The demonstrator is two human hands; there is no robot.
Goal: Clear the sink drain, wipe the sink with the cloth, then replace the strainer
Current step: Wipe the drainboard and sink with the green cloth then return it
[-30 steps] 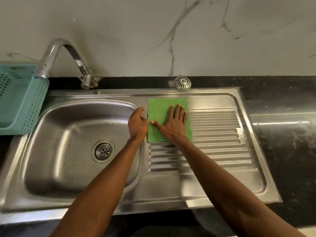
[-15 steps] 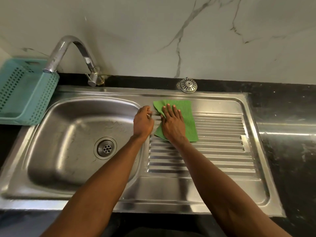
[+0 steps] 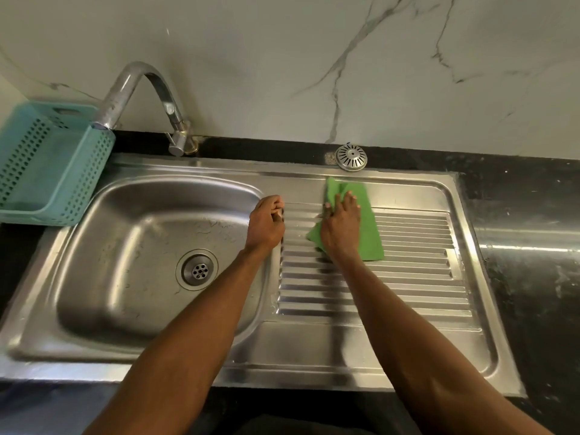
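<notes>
A green cloth (image 3: 367,227) lies partly folded on the ribbed drainboard (image 3: 392,287) of the steel sink (image 3: 131,309). My right hand (image 3: 340,229) presses flat on the cloth, fingers pointing toward the wall. My left hand (image 3: 266,222) rests loosely curled on the ridge between basin and drainboard, holding nothing. The round metal strainer (image 3: 351,157) sits on the black counter behind the sink, just beyond the cloth. The drain (image 3: 197,271) in the basin floor stands uncovered, its small holes showing.
A curved chrome tap (image 3: 141,95) arches over the basin's back left. A teal perforated basket (image 3: 47,164) stands at the left of the sink. Black counter (image 3: 527,246) extends to the right; a marble wall rises behind.
My right hand has slid the cloth to the right along the drainboard, folding its left side over. My left hand has let go of the cloth's edge and stays by the basin rim.
</notes>
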